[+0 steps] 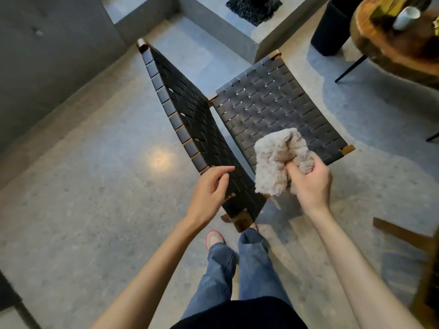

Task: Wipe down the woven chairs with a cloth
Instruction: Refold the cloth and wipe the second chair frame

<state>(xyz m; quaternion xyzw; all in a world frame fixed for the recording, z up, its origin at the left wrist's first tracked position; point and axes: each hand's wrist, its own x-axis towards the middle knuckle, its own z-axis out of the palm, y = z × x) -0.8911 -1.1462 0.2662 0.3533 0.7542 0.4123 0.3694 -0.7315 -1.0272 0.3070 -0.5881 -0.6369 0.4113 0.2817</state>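
Head view looked straight down on a woven chair (273, 103) of dark straps on a wooden frame, standing on a pale speckled floor (95, 210). Its backrest (190, 129) ran from the upper left toward the person, and its seat (280, 110) spread out to the right of it.

The right hand (311, 184) held a fluffy beige cloth (278, 160), bunched and folded, with its fingers (294, 172) curled round the lower fold. The cloth hung over the near corner of the seat, just beside the backrest; whether it touched the straps could not be told.

The left hand (209, 191) was at the near end of the backrest, its fingers (225, 170) loosely bent and holding nothing, the tips over the woven straps. Contact there could not be told either.

Below the hands were blue jeans (251, 262) and one pink-edged shoe (215, 238) near the chair's wooden foot. At the upper right stood a round wooden surface (380, 53) carrying a pale cup (405, 17), with a dark bin (332, 27) beside it.
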